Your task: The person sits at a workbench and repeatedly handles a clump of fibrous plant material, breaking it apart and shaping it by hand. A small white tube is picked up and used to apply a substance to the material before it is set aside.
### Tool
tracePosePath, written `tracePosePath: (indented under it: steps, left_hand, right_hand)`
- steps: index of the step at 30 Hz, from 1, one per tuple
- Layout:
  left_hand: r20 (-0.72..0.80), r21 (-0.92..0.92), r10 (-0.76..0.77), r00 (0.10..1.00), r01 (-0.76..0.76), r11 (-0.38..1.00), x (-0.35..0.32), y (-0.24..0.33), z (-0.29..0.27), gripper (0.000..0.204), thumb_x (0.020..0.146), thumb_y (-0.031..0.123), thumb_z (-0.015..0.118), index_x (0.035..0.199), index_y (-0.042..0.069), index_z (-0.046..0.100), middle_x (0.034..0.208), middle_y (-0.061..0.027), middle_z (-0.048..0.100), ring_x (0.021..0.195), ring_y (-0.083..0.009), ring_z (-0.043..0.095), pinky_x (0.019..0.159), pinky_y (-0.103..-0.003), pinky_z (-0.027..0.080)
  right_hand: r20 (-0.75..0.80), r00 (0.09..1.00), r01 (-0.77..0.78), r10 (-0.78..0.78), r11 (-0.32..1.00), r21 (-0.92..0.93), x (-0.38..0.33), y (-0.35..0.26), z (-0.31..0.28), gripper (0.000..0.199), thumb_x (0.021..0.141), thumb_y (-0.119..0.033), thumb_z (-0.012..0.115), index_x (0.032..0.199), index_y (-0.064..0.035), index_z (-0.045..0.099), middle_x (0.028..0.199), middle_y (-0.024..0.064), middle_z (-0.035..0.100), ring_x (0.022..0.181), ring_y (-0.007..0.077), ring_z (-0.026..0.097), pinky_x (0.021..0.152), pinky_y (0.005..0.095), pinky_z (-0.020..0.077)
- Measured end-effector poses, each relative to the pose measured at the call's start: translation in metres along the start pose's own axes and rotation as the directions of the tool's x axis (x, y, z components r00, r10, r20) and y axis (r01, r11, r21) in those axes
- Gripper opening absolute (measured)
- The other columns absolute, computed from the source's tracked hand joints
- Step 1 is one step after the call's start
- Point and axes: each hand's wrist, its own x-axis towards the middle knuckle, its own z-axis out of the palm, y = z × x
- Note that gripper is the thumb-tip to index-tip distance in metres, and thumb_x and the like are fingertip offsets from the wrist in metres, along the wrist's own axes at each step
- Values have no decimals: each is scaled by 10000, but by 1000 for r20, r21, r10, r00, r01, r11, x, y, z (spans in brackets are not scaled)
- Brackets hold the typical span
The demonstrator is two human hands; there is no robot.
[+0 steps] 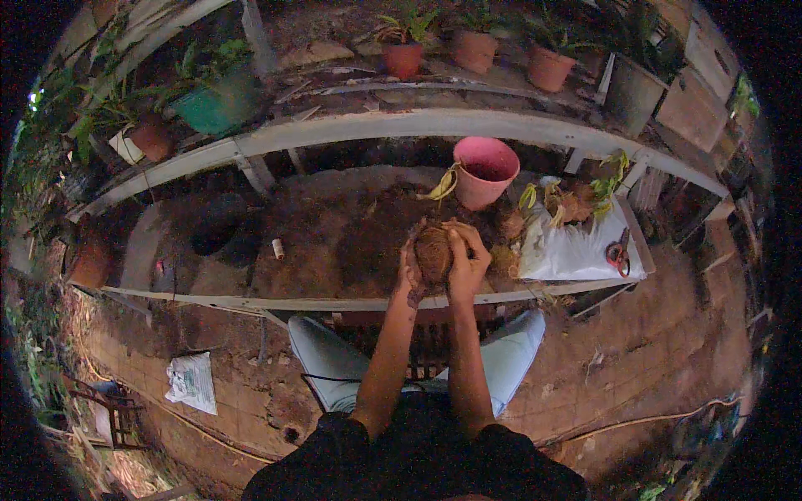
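Note:
Between my two hands is a brown, fibrous round ball, held above the near part of the table. My left hand cups its left side, soil smeared on the skin. My right hand grips the right side with bent fingers and the thumb near the top. A drooping yellowish leaf shows just beyond the ball; where its stem starts is hard to see. Behind it a pink pot stands on the soil-covered tabletop. A white spool of thread lies off to the left.
At the right, a white sack carries red-handled scissors, with leafy plants in brown root balls beside it. A dark round container is at the left. Potted plants line the shelf behind. A hose crosses the floor.

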Motion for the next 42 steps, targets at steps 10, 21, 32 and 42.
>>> tracePosePath:
  steps: [10,21,32,42]
  left_hand:
    - [-21,-81,109,994,-110,991,8,-5,-21,370,958,341,427,1103,41,587,1043,-102,634,897,-225,636,831,-362,522]
    - [35,426,472,881,-440,791,-27,-5,42,276,903,144,554,1140,7,588,1083,-99,605,1041,-212,572,954,-344,425]
    - [-133,2,206,969,-207,978,-30,-2,51,362,925,305,572,1129,6,575,1021,-82,612,978,-176,571,926,-318,435]
    - [-83,-49,222,971,-227,973,20,-40,-23,312,904,194,580,1154,8,601,1111,-106,616,1007,-180,585,906,-321,463]
  right_hand:
    - [151,973,202,-174,959,-198,1,-21,9,193,868,-104,572,1019,-27,664,1026,138,647,983,275,598,899,374,444]
    - [-201,971,-120,131,990,69,2,-29,0,90,853,-38,587,861,31,646,927,85,657,892,170,582,861,300,436]
    - [-172,985,-4,8,1000,27,-1,-23,-7,87,845,-33,587,852,17,657,861,69,642,831,157,571,808,300,448]
    - [-24,981,175,-191,936,-307,-4,-12,4,226,909,-94,499,1030,39,635,976,124,641,922,211,588,865,320,440]
